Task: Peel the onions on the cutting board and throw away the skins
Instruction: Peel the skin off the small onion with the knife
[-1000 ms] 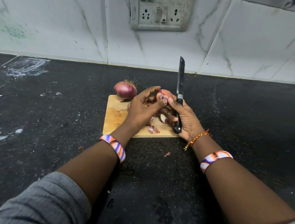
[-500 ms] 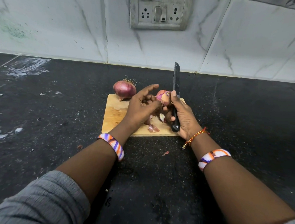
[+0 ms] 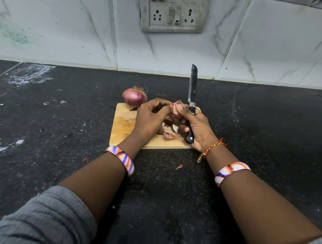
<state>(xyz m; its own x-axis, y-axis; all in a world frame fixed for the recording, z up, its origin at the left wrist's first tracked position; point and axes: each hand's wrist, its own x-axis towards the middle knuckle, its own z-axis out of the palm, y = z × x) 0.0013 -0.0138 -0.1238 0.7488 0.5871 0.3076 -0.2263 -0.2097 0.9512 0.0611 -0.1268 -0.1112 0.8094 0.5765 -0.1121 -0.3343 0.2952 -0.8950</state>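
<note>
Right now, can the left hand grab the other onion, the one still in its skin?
Probably yes: the whole onion sits uncovered just beyond the left hand, but it must first release the half-peeled onion.

Two onions (image 3: 134,99) (image 3: 176,111), one knife (image 3: 192,90), one cutting board (image 3: 123,124), two bangles (image 3: 122,158) (image 3: 230,171).

Head view, down over countertop (image 3: 63,136)

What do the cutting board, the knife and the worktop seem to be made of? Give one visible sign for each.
Cutting board: wood or bamboo, pale tan with faint grain, matt.
Knife: dark metal blade, dull sheen; glossy black handle with a rivet, probably plastic.
Worktop: black speckled stone, likely polished granite.
</note>
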